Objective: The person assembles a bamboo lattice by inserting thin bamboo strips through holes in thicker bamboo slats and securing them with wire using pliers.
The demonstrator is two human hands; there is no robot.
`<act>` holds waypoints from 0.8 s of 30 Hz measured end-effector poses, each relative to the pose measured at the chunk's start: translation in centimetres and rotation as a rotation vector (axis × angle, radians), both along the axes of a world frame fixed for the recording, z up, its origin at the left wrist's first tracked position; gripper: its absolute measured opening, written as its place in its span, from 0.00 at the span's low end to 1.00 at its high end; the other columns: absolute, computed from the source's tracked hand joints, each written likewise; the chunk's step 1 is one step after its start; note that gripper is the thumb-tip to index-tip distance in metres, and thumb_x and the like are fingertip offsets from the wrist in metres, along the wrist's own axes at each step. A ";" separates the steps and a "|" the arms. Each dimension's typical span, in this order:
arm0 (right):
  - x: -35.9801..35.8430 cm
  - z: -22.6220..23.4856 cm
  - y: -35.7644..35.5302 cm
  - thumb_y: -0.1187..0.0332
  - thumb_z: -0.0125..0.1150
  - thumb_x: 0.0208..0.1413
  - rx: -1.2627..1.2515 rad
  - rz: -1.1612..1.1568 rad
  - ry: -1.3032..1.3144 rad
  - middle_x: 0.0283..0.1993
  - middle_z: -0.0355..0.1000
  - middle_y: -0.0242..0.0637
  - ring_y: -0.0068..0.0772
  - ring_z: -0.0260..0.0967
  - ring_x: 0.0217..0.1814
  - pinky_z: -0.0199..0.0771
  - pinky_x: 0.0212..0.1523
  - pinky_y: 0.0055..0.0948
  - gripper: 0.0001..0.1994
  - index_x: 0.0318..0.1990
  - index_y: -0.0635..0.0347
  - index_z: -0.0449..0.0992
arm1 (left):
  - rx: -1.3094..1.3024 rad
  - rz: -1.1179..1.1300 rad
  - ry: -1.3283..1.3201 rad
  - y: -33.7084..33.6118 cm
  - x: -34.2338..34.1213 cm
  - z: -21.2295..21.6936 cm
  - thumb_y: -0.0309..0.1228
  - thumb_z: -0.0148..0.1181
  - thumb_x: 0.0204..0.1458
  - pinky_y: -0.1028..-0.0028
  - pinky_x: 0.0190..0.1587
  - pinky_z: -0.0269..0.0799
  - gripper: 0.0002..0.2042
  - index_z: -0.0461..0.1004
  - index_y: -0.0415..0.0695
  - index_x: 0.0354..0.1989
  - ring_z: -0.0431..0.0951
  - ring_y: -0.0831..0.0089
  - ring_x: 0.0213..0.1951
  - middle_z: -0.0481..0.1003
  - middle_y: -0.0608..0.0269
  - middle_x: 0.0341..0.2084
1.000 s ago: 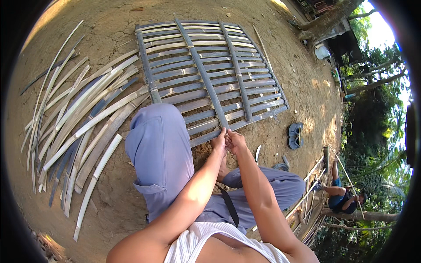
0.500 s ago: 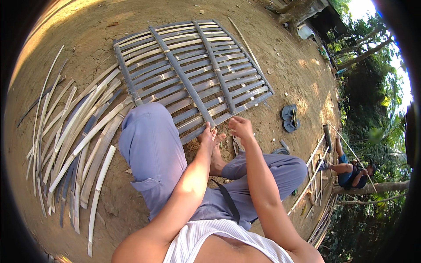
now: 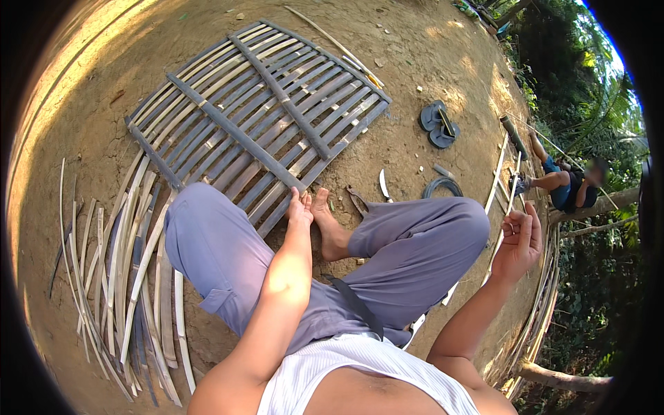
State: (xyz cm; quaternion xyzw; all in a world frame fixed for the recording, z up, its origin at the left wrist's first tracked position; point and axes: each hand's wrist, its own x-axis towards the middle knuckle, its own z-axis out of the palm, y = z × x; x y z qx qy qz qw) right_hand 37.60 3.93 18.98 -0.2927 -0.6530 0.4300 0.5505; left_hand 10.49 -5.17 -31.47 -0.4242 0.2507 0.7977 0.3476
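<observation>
The near edge of the woven bamboo panel (image 3: 259, 117), laid flat on the ground (image 3: 415, 62), is gripped by the left hand (image 3: 299, 207), seemingly to steady it. The right hand (image 3: 519, 238) is raised rightward, fingers curled, apparently empty.

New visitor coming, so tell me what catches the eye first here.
The big woven bamboo panel on the dirt ahead stands out, with the left hand at its near edge. Loose bamboo strips fan out at the person's left, and the right hand is raised, palm open.
</observation>
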 end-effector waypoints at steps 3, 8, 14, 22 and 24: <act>2.5 -2.0 2.3 0.68 0.57 0.68 -0.089 -0.129 0.027 0.36 0.79 0.36 0.23 0.75 0.34 0.77 0.36 0.22 0.13 0.54 0.66 0.76 | -0.017 -0.026 -0.031 -0.3 0.4 0.0 0.45 0.70 0.54 0.67 0.56 0.72 0.22 0.76 0.44 0.49 0.79 0.71 0.47 0.78 0.65 0.41; -0.8 -10.6 5.1 0.69 0.61 0.64 -0.309 -0.212 -0.296 0.35 0.79 0.35 0.22 0.75 0.35 0.76 0.35 0.24 0.12 0.52 0.64 0.79 | -0.047 0.046 -0.044 -1.0 0.1 0.0 0.44 0.71 0.54 0.66 0.56 0.72 0.20 0.76 0.45 0.47 0.79 0.72 0.41 0.78 0.66 0.38; -6.7 -21.0 0.9 0.69 0.61 0.64 -0.133 0.135 -0.827 0.37 0.79 0.36 0.23 0.75 0.35 0.76 0.35 0.23 0.13 0.53 0.65 0.78 | -0.125 0.061 -0.047 -0.5 0.3 0.3 0.47 0.67 0.55 0.73 0.52 0.74 0.15 0.79 0.48 0.40 0.80 0.77 0.37 0.80 0.71 0.32; -7.1 -26.4 -1.5 0.69 0.61 0.65 0.081 0.279 -1.007 0.38 0.79 0.37 0.23 0.76 0.36 0.76 0.35 0.23 0.15 0.55 0.66 0.76 | -0.014 0.053 -0.050 1.6 2.1 -0.6 0.45 0.68 0.55 0.71 0.52 0.76 0.20 0.76 0.44 0.47 0.81 0.74 0.39 0.79 0.65 0.37; -7.3 -27.7 -1.2 0.69 0.61 0.65 0.117 0.276 -1.014 0.39 0.79 0.37 0.23 0.76 0.36 0.76 0.36 0.22 0.15 0.56 0.66 0.76 | -0.045 0.040 -0.060 1.8 2.4 -0.6 0.45 0.68 0.55 0.72 0.56 0.75 0.20 0.76 0.44 0.49 0.79 0.74 0.45 0.78 0.66 0.42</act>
